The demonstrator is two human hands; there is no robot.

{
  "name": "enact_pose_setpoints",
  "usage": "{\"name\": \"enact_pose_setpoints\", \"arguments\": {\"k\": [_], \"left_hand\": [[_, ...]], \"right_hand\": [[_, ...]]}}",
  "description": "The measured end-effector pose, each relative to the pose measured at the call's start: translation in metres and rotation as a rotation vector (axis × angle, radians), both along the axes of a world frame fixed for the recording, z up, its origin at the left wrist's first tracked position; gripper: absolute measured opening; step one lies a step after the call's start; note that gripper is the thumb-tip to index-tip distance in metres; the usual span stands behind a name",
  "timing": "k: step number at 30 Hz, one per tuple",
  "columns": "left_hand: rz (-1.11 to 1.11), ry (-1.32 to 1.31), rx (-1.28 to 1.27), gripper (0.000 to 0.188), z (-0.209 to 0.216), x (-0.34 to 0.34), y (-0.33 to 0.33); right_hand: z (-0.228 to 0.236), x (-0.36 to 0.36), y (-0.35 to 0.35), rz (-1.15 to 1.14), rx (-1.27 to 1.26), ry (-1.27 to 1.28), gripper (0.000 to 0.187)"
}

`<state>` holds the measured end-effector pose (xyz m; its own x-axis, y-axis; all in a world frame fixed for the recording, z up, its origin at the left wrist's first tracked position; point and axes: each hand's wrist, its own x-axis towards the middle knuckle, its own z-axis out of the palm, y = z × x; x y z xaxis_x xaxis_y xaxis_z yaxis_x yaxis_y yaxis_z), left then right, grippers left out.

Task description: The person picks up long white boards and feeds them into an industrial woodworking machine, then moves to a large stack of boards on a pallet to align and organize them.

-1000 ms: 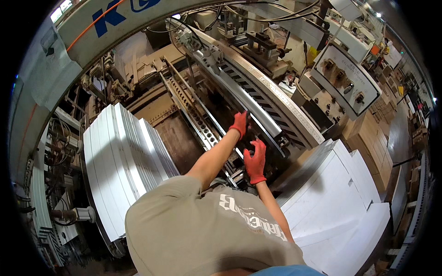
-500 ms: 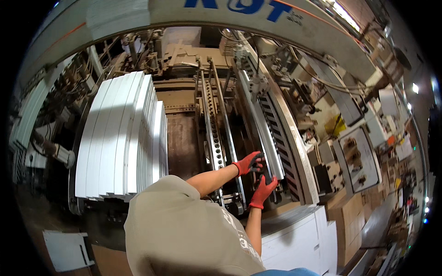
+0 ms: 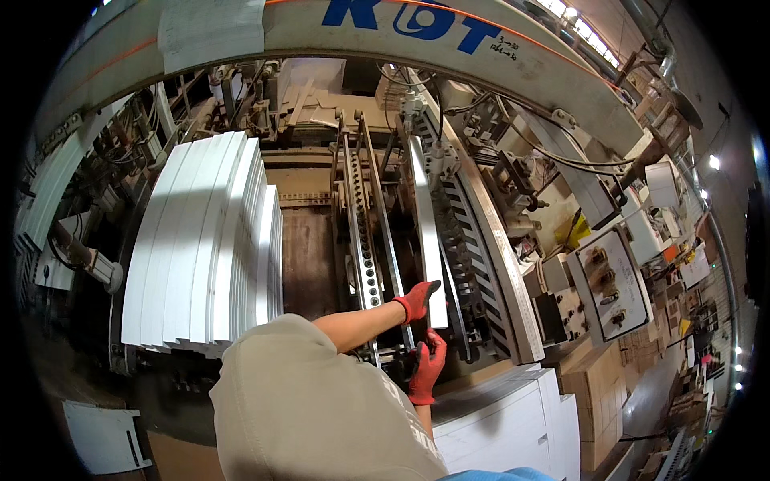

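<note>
Both my hands wear red gloves and reach into a large sheet-feeding machine. My left hand (image 3: 417,301) grips the lower end of a bright metal guide bar (image 3: 425,216) that runs up the feed bed. Just below it, my right hand (image 3: 427,367) is curled around the bottom of the dark guide rail frame (image 3: 401,353). A perforated metal rail (image 3: 358,232) stands just left of my hands. My beige shirt (image 3: 313,409) fills the lower middle and hides the machine's front edge.
A tall stack of white sheets (image 3: 204,248) stands on edge at the left. More white sheets (image 3: 513,421) lie stacked at the lower right. A toothed conveyor track (image 3: 473,256) runs beside the bar, with a control panel (image 3: 613,280) and cardboard boxes (image 3: 601,393) further right.
My head has turned, so the machine now sits more upright in view. Both hands stay together on the guide rails, the left one now reaching higher along the bright bar.
</note>
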<state>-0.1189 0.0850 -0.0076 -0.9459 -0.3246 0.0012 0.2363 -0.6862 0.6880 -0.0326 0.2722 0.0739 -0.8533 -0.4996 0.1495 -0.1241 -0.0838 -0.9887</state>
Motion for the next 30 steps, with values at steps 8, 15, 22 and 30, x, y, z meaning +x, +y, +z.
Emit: {"name": "enact_pose_setpoints", "arguments": {"k": [8,15,22,30], "left_hand": [[0.599,-0.501,-0.525,0.04,0.091,0.094,-0.026],[0.564,-0.436,-0.503,0.044,0.088,0.202,-0.05],[0.784,-0.801,-0.868,0.048,0.059,0.266,-0.039],[0.733,-1.397,-0.889,0.08,-0.007,0.328,-0.032]], "right_hand": [[0.003,0.004,-0.019,-0.095,0.33,0.578,0.029],[0.002,0.001,-0.03,-0.106,0.381,0.546,0.02],[0.007,0.003,-0.027,-0.114,0.432,0.598,0.016],[0.0,0.002,-0.028,-0.067,0.397,0.524,0.017]]}}
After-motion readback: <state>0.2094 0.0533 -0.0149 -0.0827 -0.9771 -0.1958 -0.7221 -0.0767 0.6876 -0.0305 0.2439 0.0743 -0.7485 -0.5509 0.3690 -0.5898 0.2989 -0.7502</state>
